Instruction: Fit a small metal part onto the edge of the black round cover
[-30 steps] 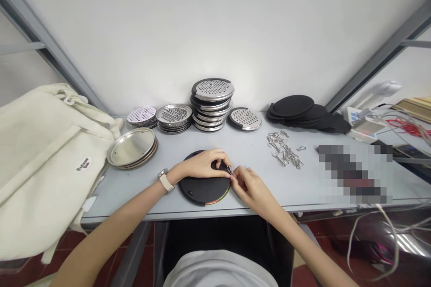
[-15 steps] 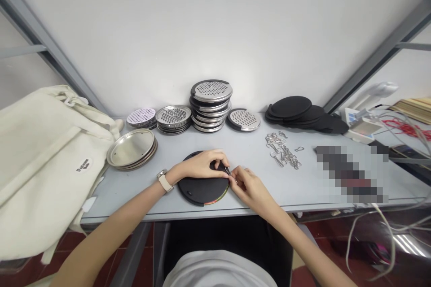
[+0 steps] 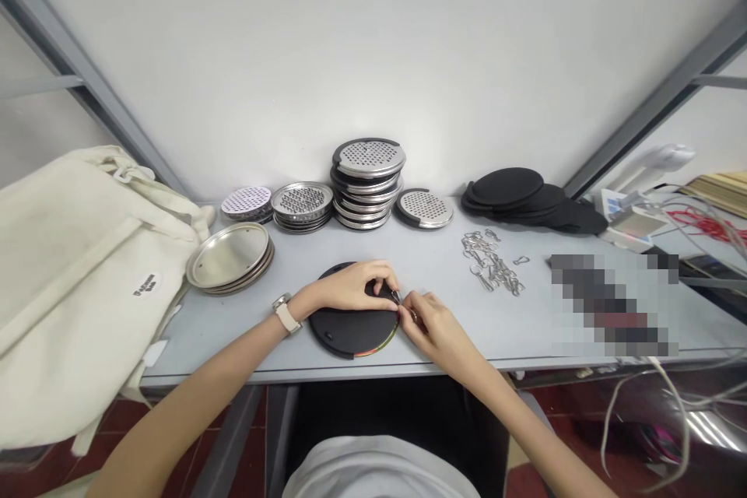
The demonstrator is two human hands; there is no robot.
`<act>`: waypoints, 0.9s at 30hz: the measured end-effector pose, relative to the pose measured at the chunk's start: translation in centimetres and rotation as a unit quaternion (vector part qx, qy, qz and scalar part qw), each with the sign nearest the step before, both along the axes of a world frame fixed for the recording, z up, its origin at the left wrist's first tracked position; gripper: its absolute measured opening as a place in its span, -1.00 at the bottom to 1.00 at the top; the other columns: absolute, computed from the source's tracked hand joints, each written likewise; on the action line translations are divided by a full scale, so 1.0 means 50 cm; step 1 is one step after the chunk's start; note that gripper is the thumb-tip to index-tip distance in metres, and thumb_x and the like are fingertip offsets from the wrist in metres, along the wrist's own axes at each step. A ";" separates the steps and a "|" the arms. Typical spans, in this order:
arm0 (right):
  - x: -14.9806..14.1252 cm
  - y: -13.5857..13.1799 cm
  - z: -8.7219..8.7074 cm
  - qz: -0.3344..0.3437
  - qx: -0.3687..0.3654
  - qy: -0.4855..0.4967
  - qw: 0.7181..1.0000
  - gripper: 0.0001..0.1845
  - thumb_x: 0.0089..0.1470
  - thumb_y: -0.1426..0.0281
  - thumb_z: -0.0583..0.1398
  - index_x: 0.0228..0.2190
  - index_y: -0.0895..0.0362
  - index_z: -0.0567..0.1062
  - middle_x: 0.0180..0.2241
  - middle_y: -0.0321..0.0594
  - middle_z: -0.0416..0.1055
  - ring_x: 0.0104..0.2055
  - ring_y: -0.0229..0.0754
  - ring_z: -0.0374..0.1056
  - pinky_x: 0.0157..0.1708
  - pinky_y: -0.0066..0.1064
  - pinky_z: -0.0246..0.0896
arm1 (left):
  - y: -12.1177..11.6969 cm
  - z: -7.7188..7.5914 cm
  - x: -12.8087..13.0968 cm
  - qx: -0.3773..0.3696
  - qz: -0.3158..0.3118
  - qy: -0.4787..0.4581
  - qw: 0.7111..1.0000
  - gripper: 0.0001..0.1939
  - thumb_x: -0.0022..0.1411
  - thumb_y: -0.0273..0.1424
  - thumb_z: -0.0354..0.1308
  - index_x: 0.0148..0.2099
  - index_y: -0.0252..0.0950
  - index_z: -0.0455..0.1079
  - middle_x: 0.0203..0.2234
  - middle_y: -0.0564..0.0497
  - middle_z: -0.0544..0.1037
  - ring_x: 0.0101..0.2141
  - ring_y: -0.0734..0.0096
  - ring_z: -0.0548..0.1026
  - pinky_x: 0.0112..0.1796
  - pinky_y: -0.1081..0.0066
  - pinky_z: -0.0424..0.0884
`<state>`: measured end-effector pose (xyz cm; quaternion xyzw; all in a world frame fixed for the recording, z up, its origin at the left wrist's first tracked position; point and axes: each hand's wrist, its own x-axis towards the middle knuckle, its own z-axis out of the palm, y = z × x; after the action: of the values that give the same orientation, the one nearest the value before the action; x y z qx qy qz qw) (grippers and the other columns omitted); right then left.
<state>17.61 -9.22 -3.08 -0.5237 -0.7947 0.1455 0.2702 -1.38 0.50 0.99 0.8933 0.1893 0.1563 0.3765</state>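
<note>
A round black disc lies flat near the table's front edge, its lower right rim showing a thin shiny coloured strip. Across its upper part rests my left hand, fingers curled and thumb tip meeting them at the disc's right edge. A small metal clip sits between those fingertips, partly hidden. My right hand is closed in a pinch on the clip from the right, next to the rim. How the clip meets the disc is covered by fingers. More metal clips lie loosely heaped to the right.
Along the wall stand a tall stack of round graters, a lower grater stack, a single grater and black discs. Plain metal discs and a cream bag are left. Cables hang at right.
My hands stay at the disc's right edge. My right fingers have shifted slightly around the metal clip, showing a little more of it. The whole view has moved slightly.
</note>
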 end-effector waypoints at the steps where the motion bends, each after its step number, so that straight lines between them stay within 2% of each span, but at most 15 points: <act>1: 0.001 0.000 0.000 0.002 0.003 -0.004 1.000 -0.81 0.24 0.43 0.01 -0.44 0.07 0.19 -0.54 -0.32 0.27 -0.43 -0.16 0.21 -0.37 -0.38 0.12 | 0.000 0.000 0.000 0.000 0.001 0.000 1.000 -0.73 0.17 -0.25 0.20 -0.15 -0.32 0.38 -0.33 0.02 0.38 -0.38 0.49 0.36 -0.27 0.43 0.32; 10: 0.000 0.004 -0.004 0.009 0.028 -0.042 0.999 -0.74 0.26 0.43 -0.03 -0.50 0.06 0.13 -0.56 -0.32 0.22 -0.45 -0.17 0.17 -0.39 -0.39 0.09 | -0.001 -0.001 0.001 -0.009 -0.002 -0.005 1.000 -0.74 0.17 -0.25 0.20 -0.19 -0.33 0.36 -0.31 -0.01 0.40 -0.38 0.48 0.35 -0.27 0.42 0.33; 16: -0.001 0.004 -0.005 0.017 0.039 -0.063 0.997 -0.75 0.26 0.44 -0.04 -0.49 0.07 0.15 -0.56 -0.32 0.22 -0.46 -0.18 0.17 -0.38 -0.38 0.08 | -0.001 0.000 0.001 -0.012 0.000 -0.004 1.000 -0.71 0.17 -0.22 0.20 -0.18 -0.32 0.36 -0.32 0.00 0.39 -0.38 0.48 0.35 -0.27 0.41 0.33; 27: -0.001 0.000 -0.003 0.013 0.034 -0.068 0.997 -0.73 0.30 0.42 -0.10 -0.46 0.09 0.20 -0.53 -0.27 0.25 -0.44 -0.16 0.18 -0.35 -0.35 0.11 | -0.002 0.003 0.001 -0.016 -0.003 -0.008 1.000 -0.77 0.17 -0.28 0.20 -0.21 -0.33 0.35 -0.33 0.02 0.37 -0.38 0.50 0.35 -0.26 0.43 0.33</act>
<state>17.58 -9.19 -3.24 -0.5128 -0.8222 0.0860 0.2315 -1.34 0.39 1.13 0.8866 0.1862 0.1590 0.3924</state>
